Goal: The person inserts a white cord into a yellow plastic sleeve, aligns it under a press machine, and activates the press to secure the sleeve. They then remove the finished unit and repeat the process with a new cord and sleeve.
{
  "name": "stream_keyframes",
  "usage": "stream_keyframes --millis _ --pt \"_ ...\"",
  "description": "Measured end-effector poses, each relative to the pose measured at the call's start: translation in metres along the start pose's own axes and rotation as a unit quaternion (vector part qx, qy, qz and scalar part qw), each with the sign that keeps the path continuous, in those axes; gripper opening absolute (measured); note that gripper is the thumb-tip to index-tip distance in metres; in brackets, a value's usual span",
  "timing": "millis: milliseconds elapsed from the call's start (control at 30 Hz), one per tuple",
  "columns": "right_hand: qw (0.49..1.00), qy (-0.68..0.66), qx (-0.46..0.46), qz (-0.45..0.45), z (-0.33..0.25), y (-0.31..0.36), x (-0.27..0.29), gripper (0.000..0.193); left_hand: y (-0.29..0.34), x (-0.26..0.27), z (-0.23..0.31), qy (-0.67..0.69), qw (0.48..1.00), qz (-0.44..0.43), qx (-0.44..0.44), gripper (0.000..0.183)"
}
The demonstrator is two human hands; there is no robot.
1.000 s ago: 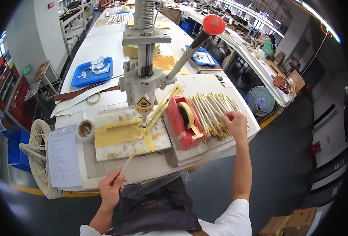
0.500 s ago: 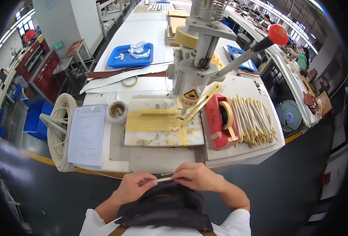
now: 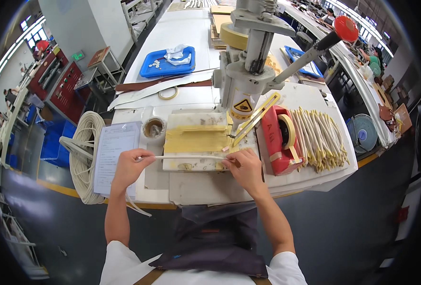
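A thin white cord [image 3: 186, 157] runs nearly straight between my hands, across the front part of a white board [image 3: 196, 165] covered partly with yellow tape. My left hand [image 3: 130, 167] pinches its left end, above a printed sheet. The right end sits in the pinch of my right hand [image 3: 244, 167], at the board's front right corner. Behind the board stands a hand press [image 3: 243, 71] with a red-knobbed lever. A yellow strip-like guide [image 3: 255, 118] slants beside the press's foot.
Right of the board are a red tape dispenser [image 3: 273, 142] and a bundle of white cords with yellow ends [image 3: 317, 137]. A coil of white cord [image 3: 84, 152] hangs at the table's left edge. Farther back lie a tape roll [image 3: 168, 93] and a blue tray [image 3: 153, 71].
Both hands have moved forward from the table's front edge to over the board. They have spread apart, and a longer stretch of the cord shows between them.
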State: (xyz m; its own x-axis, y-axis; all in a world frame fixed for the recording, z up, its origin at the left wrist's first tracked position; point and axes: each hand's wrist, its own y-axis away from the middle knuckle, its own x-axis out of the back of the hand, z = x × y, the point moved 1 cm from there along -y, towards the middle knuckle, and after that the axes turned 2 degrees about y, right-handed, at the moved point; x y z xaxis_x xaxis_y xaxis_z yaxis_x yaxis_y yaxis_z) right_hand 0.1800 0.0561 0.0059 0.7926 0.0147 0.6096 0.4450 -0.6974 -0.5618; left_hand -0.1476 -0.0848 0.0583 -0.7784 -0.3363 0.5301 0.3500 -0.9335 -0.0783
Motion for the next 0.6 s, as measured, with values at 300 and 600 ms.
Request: stream_keyframes --millis 300,600 --pt "0.997 -0.047 -0.065 -0.004 0.002 0.005 0.000 0.017 -0.008 -0.025 -0.010 -0.045 0.999 -0.027 -0.002 0.018" --pt "0.998 -0.028 -0.033 0.044 0.000 0.003 -0.004 0.015 -0.012 -0.033 -0.026 -0.064 0.993 -0.029 -0.092 0.016"
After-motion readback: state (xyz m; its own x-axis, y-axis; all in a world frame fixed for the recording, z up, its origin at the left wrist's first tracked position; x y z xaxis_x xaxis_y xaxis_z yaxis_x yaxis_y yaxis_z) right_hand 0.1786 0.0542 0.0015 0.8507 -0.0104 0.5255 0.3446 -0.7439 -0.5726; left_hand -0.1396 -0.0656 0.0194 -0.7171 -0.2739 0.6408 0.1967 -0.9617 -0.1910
